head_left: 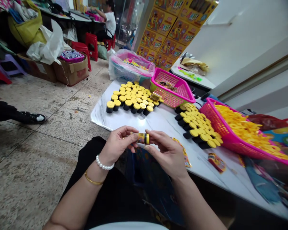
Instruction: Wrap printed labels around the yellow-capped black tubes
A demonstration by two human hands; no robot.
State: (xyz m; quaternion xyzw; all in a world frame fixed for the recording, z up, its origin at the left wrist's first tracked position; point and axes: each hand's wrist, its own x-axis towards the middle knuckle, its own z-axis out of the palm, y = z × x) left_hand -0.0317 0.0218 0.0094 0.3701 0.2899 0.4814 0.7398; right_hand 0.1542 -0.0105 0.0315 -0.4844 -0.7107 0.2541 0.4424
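A small black jar (142,138) with a yellow lid and a printed label lies sideways between my hands, just off the table's front edge. My left hand (121,140) is closed around its base end, thumb along the label. At the lid end, my right hand (164,150) has curled fingers above and the thumb below, closed on the jar. Black jars with yellow lids (132,99) stand grouped on the table ahead. A second group of such jars (199,126) is to the right. Printed label sheets (182,151) lie partly behind my right hand.
The white marbled table (163,121) holds a pink basket (172,88), a pink basket of yellow rings (220,127) and a stack of labels (216,162). A plastic-lined basket (132,65) stands behind. Yellow cartons (160,35) are stacked beyond. Another person (109,22) sits far back.
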